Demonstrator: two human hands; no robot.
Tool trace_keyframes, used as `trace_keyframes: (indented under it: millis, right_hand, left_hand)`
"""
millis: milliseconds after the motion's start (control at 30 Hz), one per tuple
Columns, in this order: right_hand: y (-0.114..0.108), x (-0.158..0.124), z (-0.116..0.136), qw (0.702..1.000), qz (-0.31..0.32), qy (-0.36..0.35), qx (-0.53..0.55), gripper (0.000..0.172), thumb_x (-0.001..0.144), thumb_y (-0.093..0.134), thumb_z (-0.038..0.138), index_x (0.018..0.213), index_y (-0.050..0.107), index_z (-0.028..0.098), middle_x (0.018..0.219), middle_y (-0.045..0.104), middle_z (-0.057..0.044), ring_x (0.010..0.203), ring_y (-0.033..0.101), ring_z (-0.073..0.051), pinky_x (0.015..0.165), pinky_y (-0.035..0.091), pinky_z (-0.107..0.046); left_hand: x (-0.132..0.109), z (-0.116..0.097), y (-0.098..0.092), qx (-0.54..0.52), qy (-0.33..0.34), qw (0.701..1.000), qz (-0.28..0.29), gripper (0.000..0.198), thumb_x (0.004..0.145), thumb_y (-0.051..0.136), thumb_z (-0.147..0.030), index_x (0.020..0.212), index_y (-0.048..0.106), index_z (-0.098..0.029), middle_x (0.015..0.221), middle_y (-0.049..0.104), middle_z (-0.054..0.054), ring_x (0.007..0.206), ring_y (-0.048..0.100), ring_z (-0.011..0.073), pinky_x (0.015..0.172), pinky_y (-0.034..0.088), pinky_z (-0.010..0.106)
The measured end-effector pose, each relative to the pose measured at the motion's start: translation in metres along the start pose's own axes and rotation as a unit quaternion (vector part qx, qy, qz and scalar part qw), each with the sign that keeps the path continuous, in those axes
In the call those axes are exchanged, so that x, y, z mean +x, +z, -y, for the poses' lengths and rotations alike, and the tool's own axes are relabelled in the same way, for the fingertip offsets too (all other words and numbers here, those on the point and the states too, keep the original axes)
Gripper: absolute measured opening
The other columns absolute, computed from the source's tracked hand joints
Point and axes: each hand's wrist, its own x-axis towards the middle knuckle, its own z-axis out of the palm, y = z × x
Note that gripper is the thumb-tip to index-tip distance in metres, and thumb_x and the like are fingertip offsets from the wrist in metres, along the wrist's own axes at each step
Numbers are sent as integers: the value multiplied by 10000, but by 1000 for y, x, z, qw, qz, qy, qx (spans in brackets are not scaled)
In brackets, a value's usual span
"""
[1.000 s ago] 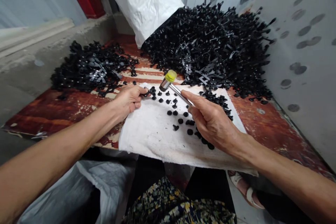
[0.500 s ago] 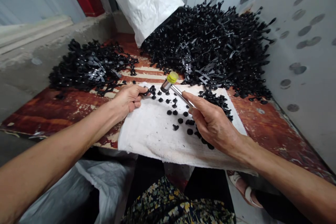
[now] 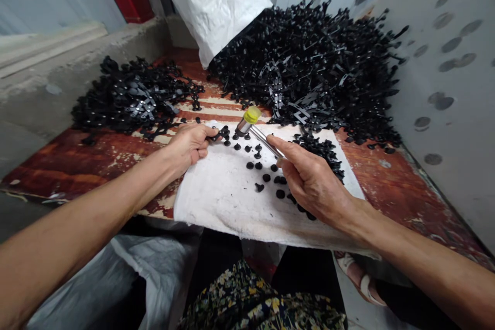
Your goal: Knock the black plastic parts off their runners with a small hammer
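My right hand (image 3: 311,180) is closed round the metal handle of a small hammer (image 3: 249,121) with a yellow face. The hammer head hovers just above the far edge of a white cloth (image 3: 224,191). My left hand (image 3: 189,144) rests on the cloth's left edge and pinches a small black plastic part (image 3: 221,135) right beside the hammer head. Several small black round caps (image 3: 266,178) lie scattered on the cloth between my hands.
A large heap of black plastic pieces (image 3: 313,62) spills from a white sack (image 3: 212,0) at the back. A smaller heap (image 3: 131,98) lies at the left on the worn red bench (image 3: 77,160). A grey panel (image 3: 444,87) walls the right side. Another sack (image 3: 116,289) hangs below.
The hammer head has dipped slightly toward the part pinched in my left hand. Both hands otherwise stay where they were.
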Motion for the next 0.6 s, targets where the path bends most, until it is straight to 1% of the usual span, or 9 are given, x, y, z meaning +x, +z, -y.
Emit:
trace_keyframes:
  millis: [67, 133, 200, 267, 367, 400, 500, 567, 600]
  right_hand:
    - [1, 1, -1, 1000, 4, -1, -1, 556, 887, 422, 88, 1425, 479, 214, 1129, 697, -98, 934, 675, -217, 858, 573, -414]
    - [2, 3, -2, 1000, 10, -5, -3, 560, 892, 417, 96, 1433, 468, 231, 1118, 693, -88, 953, 667, -216, 876, 568, -423]
    - [3, 6, -1, 1000, 24, -4, -15, 558, 888, 405, 99, 1431, 471, 206, 1039, 693, -93, 921, 663, -221, 869, 570, -430]
    - [4, 9, 0, 998, 47, 2, -36, 549, 884, 387, 110, 1425, 477, 151, 964, 679, -108, 838, 654, -223, 817, 580, -429]
    - [5, 16, 1, 995, 72, 14, -65, 552, 891, 348, 129, 1429, 464, 88, 949, 655, -132, 776, 631, -223, 757, 578, -421]
    - [6, 19, 2, 995, 75, 14, -72, 558, 892, 338, 130, 1436, 456, 88, 942, 647, -128, 771, 624, -220, 750, 575, -414]
    - [9, 24, 3, 994, 66, 10, -83, 582, 890, 328, 118, 1464, 421, 145, 937, 620, -100, 755, 595, -199, 733, 563, -377]
    - [10, 27, 5, 994, 66, 5, -92, 594, 889, 328, 106, 1477, 399, 153, 943, 604, -97, 736, 571, -189, 703, 551, -356]
    - [11, 28, 6, 992, 73, 4, -102, 599, 888, 327, 99, 1482, 389, 146, 943, 597, -100, 719, 557, -184, 676, 542, -344]
  left_hand:
    - [-4, 0, 1, 3, 13, 1000, -16, 284, 682, 640, -5, 599, 435, -183, 507, 564, -15, 306, 247, 18, 283, 146, 159]
    - [-6, 2, 1, 7, 45, 999, -25, 294, 666, 663, -15, 614, 436, -194, 485, 506, -48, 312, 265, 28, 293, 159, 165]
    - [-6, 5, 0, 14, 85, 996, -27, 267, 672, 680, -49, 637, 463, -201, 474, 456, -68, 317, 272, 36, 300, 169, 173]
    - [-3, 8, 0, 22, 109, 993, -28, 242, 686, 685, -85, 655, 479, -208, 472, 437, -74, 320, 260, 40, 306, 162, 180]
    - [-1, 9, 1, 32, 111, 993, -37, 249, 697, 682, -107, 656, 464, -219, 453, 393, -82, 322, 243, 50, 313, 152, 192]
    - [-1, 9, 2, 35, 111, 992, -38, 254, 700, 681, -108, 654, 458, -221, 447, 373, -86, 322, 237, 52, 315, 153, 194]
    - [-6, 6, 3, 39, 114, 992, -46, 257, 707, 674, -106, 650, 451, -221, 439, 343, -91, 322, 231, 53, 321, 158, 199]
    - [-11, 4, 4, 33, 113, 992, -48, 244, 704, 667, -93, 662, 461, -216, 441, 332, -93, 327, 226, 47, 329, 155, 196]
    - [-13, 3, 4, 21, 95, 994, -38, 237, 699, 664, -82, 682, 469, -214, 445, 327, -96, 332, 222, 42, 336, 152, 191]
